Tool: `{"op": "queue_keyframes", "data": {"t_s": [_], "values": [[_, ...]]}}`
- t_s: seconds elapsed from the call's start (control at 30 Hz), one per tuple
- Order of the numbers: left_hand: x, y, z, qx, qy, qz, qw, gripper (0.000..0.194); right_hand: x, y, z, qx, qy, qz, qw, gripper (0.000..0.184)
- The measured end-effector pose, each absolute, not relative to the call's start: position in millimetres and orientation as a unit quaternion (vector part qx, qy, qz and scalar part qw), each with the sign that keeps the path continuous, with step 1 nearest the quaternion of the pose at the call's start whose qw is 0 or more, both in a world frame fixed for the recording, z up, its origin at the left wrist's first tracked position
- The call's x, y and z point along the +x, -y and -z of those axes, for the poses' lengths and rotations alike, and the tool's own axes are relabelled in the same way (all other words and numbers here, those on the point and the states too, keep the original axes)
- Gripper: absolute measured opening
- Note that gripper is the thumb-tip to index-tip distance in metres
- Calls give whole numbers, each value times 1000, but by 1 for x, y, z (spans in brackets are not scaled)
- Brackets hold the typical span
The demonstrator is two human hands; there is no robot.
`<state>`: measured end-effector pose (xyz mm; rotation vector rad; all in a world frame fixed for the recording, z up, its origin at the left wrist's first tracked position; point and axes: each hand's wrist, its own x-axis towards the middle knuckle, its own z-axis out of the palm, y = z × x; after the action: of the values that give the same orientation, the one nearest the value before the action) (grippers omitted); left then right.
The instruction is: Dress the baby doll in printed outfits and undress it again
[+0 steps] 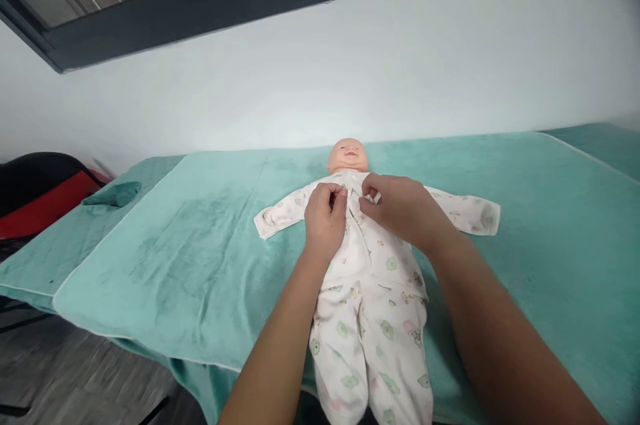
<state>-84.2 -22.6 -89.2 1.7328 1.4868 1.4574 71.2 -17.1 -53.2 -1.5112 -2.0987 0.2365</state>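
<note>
A baby doll [349,153] lies on its back with its head toward the wall. It wears a white patterned baby shirt [383,255] and matching pants [345,352]; both sleeves stretch out sideways. My left hand [324,218] is closed at the chest, its thumb and fingertips pinched on the shirt's front edge. Across the front opening, my right hand [400,205] has its fingers curled in against the other edge of the shirt. The small bit of cloth between the fingertips is mostly hidden.
A teal cover [200,245] spreads over the bed beneath the doll. Behind it rises a white wall [350,78] with a dark window frame [175,18]. A black and red chair [50,198] stands at the left, and grey floor [100,365] shows at lower left.
</note>
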Motion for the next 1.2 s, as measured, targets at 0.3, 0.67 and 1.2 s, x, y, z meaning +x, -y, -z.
{"op": "queue_keyframes", "data": {"t_s": [0.3, 0.67, 1.2], "values": [[-84, 20, 92, 629, -534, -528, 200, 12, 79, 7, 56, -580, 745, -198, 263, 20], [-86, 21, 93, 625, -532, -535, 200, 13, 103, -3, 53, -531, 719, -383, 234, 17], [-74, 25, 69, 592, -506, -542, 316, 15, 88, -7, 63, -408, 582, -561, 423, 16]]}}
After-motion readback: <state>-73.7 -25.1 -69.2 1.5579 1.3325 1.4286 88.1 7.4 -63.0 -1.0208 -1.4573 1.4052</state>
